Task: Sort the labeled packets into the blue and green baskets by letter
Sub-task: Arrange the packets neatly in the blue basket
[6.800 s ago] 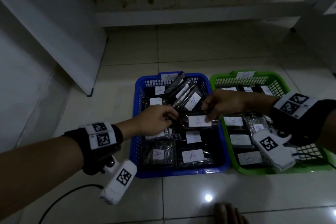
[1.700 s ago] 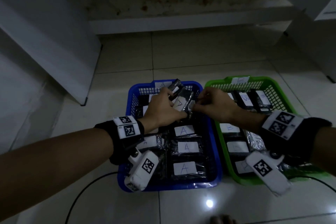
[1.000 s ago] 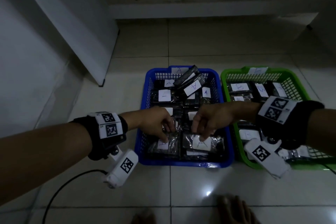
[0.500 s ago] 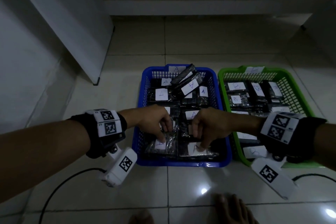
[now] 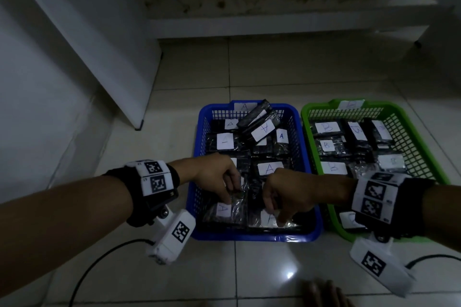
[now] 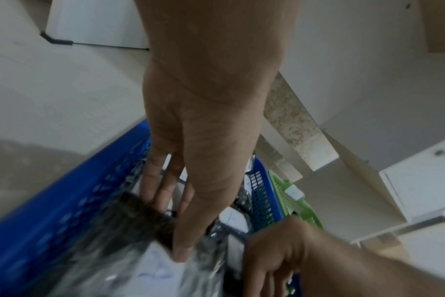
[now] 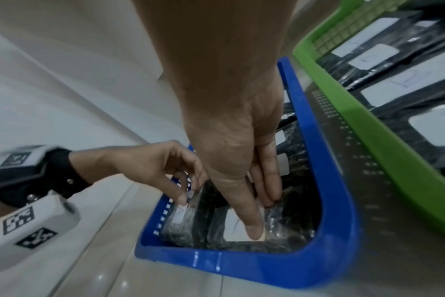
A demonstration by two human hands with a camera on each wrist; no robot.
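We work over the blue basket (image 5: 254,236), which sits left of the green basket (image 5: 421,142); both hold labelled packets. Our two hands reach down into its near end. The left hand (image 5: 216,177) pinches the near-left A packet (image 5: 225,212); the right hand (image 5: 287,193), fingers straight, presses the near-right A packet (image 7: 241,225) directly beneath it, its long axis running front to back.

Both bare arms reach forward and down, side by side, each with a black band at the wrist. The left hand (image 5: 216,177) points down with fingers loosely bent. The right hand (image 5: 287,193) points down, fingers nearly straight, thumb out.
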